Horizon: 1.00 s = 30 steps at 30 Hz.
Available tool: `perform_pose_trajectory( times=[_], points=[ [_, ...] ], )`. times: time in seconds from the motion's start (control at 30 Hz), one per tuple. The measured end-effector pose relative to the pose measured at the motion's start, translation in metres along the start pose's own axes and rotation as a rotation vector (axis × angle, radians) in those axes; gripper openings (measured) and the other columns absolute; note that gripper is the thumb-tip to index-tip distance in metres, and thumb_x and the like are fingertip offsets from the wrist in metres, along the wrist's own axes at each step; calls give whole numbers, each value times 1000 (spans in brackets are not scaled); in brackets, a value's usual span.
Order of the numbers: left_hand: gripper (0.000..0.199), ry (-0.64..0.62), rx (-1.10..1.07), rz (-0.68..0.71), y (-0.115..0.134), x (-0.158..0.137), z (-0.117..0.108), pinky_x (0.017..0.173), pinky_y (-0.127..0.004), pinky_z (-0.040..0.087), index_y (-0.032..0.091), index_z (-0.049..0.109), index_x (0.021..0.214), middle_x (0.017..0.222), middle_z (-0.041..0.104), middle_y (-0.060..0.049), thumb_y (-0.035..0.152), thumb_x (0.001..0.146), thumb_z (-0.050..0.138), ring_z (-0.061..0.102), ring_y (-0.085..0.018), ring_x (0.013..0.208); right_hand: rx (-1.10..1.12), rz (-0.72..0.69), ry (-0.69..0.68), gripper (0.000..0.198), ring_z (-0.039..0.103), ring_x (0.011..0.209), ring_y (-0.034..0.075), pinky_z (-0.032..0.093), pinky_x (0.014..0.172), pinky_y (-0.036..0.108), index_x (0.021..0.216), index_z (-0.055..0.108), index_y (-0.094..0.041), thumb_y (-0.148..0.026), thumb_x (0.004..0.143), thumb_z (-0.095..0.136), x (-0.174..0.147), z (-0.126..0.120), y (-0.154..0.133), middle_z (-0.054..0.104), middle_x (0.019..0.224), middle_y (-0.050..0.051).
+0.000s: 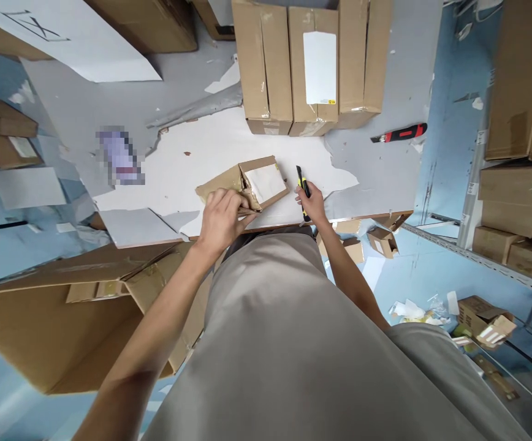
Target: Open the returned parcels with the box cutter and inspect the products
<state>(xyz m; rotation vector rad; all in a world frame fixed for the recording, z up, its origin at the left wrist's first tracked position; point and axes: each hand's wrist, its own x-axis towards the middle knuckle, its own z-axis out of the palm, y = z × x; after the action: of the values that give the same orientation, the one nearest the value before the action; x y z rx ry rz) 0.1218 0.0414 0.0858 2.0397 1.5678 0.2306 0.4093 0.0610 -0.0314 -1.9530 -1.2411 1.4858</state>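
Observation:
A small cardboard box (273,195) with a white label lies near the table's front edge, its left end torn or folded open. My left hand (224,215) is closed on the flap at that end, the fingertips partly hidden by the cardboard. To the right of the box, my right hand (311,203) grips a black and yellow utility knife (303,184), its tip pointing away from me. The knife is apart from the box. Whether its blade is out I cannot tell.
Three taller cardboard boxes (268,67) stand at the back of the table. A red and black utility knife (404,133) lies to the right, a blurred purple item (121,156) to the left. Below the left edge sits a large open carton (95,343). Shelved boxes (514,187) line the right.

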Motion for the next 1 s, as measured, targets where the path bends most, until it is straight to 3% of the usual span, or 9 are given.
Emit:
perform_pose_trajectory(
  times=[0.07, 0.17, 0.33, 0.5, 0.57, 0.67, 0.73, 0.87, 1.0],
  points=[
    [24, 36, -54, -1, 0, -5, -3, 99, -54, 50, 28, 63, 103, 103, 72, -10, 40, 100, 83, 63, -37, 108, 181, -44, 35, 56, 79, 89, 21, 68, 82, 33, 125, 72, -24, -76, 110, 56, -10, -3, -18, 79, 105, 5],
    [27, 79, -114, -18, -3, -16, -2, 99, -53, 52, 28, 62, 100, 100, 71, -8, 44, 101, 83, 64, -34, 105, 238, -130, 80, 59, 76, 90, 21, 68, 82, 33, 127, 73, -26, -79, 103, 68, -27, -10, -48, 78, 103, 4],
    [37, 195, -184, -182, -16, -55, -2, 102, -54, 58, 27, 59, 101, 105, 70, -10, 54, 98, 86, 67, -35, 113, 67, -191, -10, 55, 77, 102, 27, 68, 99, 41, 118, 73, -26, -78, 101, 69, -55, 0, -81, 82, 110, 6],
    [34, 369, -321, -386, -32, -92, 2, 94, -47, 69, 27, 59, 111, 131, 64, -16, 60, 108, 69, 68, -32, 128, -23, -202, -76, 52, 79, 109, 29, 67, 105, 43, 122, 74, -29, -77, 104, 67, -77, 33, -92, 85, 114, 5],
    [32, 457, -300, -453, -37, -96, 2, 91, -47, 71, 27, 59, 112, 135, 59, -17, 59, 111, 64, 66, -33, 133, -59, -192, -89, 52, 80, 111, 30, 68, 103, 43, 126, 74, -30, -76, 106, 64, -83, 42, -94, 86, 116, 6],
    [28, 534, -165, -454, -40, -88, -5, 107, -60, 66, 27, 60, 120, 133, 61, -18, 54, 112, 65, 66, -36, 134, -128, -181, -87, 51, 80, 113, 31, 68, 105, 44, 134, 74, -30, -73, 110, 60, -87, 47, -97, 86, 120, 6],
    [28, 492, -99, -369, -36, -73, -12, 121, -68, 57, 29, 62, 127, 138, 64, -18, 52, 112, 64, 63, -39, 143, -182, -188, -75, 51, 80, 118, 31, 67, 108, 44, 141, 72, -30, -70, 113, 58, -89, 47, -100, 86, 125, 8],
    [33, 262, -143, -110, -16, -35, -14, 138, -71, 39, 31, 65, 140, 160, 65, -10, 53, 117, 55, 48, -37, 167, -268, -220, -74, 53, 80, 123, 30, 66, 110, 44, 149, 69, -29, -66, 118, 49, -93, 46, -104, 84, 132, 9],
    [39, 184, -157, -42, -5, -13, -1, 142, -76, 29, 30, 64, 151, 167, 65, -13, 48, 118, 53, 46, -40, 171, -297, -223, -97, 54, 81, 123, 29, 65, 110, 40, 150, 68, -29, -66, 120, 42, -96, 48, -107, 83, 133, 10]
  ],
)
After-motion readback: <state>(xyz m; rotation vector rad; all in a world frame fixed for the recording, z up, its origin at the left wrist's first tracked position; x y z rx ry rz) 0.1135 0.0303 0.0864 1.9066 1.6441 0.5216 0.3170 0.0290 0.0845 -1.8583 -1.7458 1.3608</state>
